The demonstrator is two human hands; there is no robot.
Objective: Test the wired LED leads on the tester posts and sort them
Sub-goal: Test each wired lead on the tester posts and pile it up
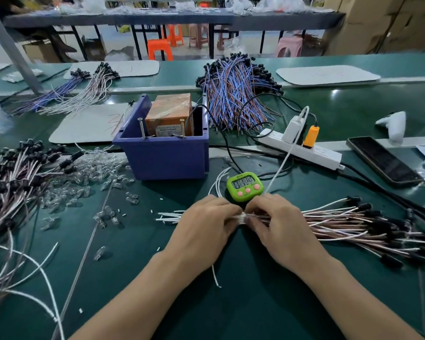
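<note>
At the near edge of the green table [255, 303], in the head view, the left hand [206, 222] and the right hand [277, 224] are meeting knuckle to knuckle, each with fingers curled and pinching the bundle of wired LED leads [341, 224] at its middle. The bundle is lying flat across the table: its bare white ends are sticking out to the left of the left hand, and its black-capped ends are fanning out to the right of the right hand. Just behind the hands a green timer [245, 186] with pink buttons is showing dark digits that are too blurred to read. Further back, the blue bin [162, 155] is holding an orange box [169, 114] wrapped in clear film; its front label is carrying small print that cannot be made out. Two upright screw posts [141, 127] are standing at the bin's front rim, well apart from the hands. A second pile of leads [15, 173] is lying at the left edge, beside a scatter of clear caps [91, 173]. A heap of blue and brown leads [233, 89] is resting behind the bin, near a white power strip [302, 150], and a dark phone [383, 160] is lying face up at the right.
</note>
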